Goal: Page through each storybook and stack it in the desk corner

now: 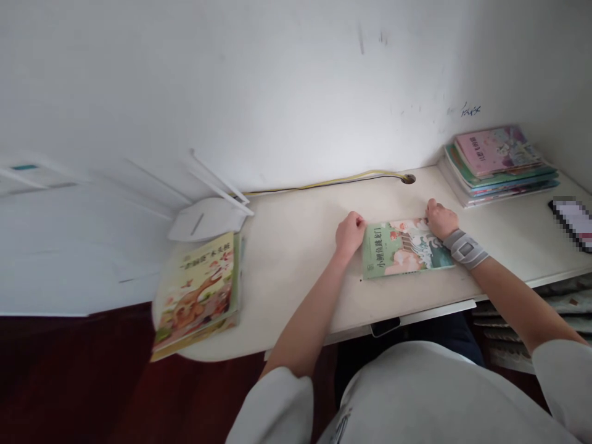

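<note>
A children's picture book (407, 248) with a green, pink and white illustrated cover lies on the white desk in front of me. At its left edge, near the upper corner, my left hand (350, 234) is closed with the fingers curled in. My right hand (441, 220), with a grey band (465, 248) around the wrist, is closed at the book's upper right corner. Both hands appear to pinch the book's edges, though the fingertips are largely hidden.
A stack of books (502, 160) stands at the back right, near a phone (573, 223). On the left, more picture books (198, 290) overhang the desk edge beside a white router (210, 219). Cables (319, 183) run along the wall to a desk hole (408, 179).
</note>
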Tool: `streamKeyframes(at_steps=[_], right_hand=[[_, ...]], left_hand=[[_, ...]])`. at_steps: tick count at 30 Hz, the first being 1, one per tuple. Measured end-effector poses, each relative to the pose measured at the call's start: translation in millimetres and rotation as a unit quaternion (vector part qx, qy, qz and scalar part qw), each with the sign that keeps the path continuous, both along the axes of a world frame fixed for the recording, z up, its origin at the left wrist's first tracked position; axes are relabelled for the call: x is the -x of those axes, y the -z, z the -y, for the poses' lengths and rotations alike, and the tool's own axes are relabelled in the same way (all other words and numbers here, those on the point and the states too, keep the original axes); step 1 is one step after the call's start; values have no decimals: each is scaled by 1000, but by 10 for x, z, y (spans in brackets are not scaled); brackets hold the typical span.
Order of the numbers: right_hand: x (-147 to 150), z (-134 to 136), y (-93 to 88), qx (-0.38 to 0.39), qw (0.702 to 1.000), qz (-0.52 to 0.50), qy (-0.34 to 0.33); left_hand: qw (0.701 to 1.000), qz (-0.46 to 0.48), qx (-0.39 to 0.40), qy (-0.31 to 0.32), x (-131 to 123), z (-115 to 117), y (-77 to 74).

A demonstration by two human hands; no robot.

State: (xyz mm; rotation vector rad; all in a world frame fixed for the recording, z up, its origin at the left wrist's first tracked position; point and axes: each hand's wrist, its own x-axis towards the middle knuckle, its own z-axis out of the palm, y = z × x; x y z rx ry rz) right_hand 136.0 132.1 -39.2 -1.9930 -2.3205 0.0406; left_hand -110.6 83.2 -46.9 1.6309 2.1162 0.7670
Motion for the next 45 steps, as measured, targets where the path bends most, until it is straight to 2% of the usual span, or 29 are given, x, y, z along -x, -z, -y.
streamKeyframes(at_steps=[5,10,12,15,18,22,26,29,32,34,35,36,37,40,42,43,45], right_hand=[[-87,20,40,-26,997,-74,-19],[-194,-3,4,-77,976,-202,-21],[-225,-36,-35,-69,957,-282,-8],[-260,-85,-93,-62,911,-409,3],[-297,-85,-167,-48,877,-479,-16],[-387,-11,-308,34,880,-467,-85],[-506,41,-406,120,874,-455,-125],[-546,50,-426,171,840,-501,-117],[-512,54,-403,231,786,-568,-82],[-459,47,-354,255,762,-593,-48],[-430,37,-319,257,762,-593,-29],[-404,21,-278,250,775,-581,-8],[-381,1,-236,235,800,-552,10],[-339,-66,-127,154,920,-359,19],[-319,-88,-94,87,975,-203,4],[-301,-86,-89,53,988,-144,-7],[-237,-50,-92,-12,996,-75,-53]], left_hand=[[999,33,-13,18,36,-5,3],[996,79,-50,3,41,11,-33],[986,147,-75,-17,18,27,-48],[950,292,-102,-40,-8,56,-92],[929,352,-113,2,11,90,-157],[942,314,-88,80,92,129,-198],[953,282,-60,93,152,145,-194],[942,319,-56,86,147,145,-232],[913,400,-14,80,108,131,-271],[915,398,26,61,73,110,-263],[924,377,40,49,56,97,-247],[935,350,48,36,40,84,-226],[945,324,50,24,24,74,-204],[971,236,46,0,-18,71,-163],[996,72,50,11,-58,90,-174],[998,-30,48,25,-87,100,-188],[977,-204,26,62,-171,110,-217]])
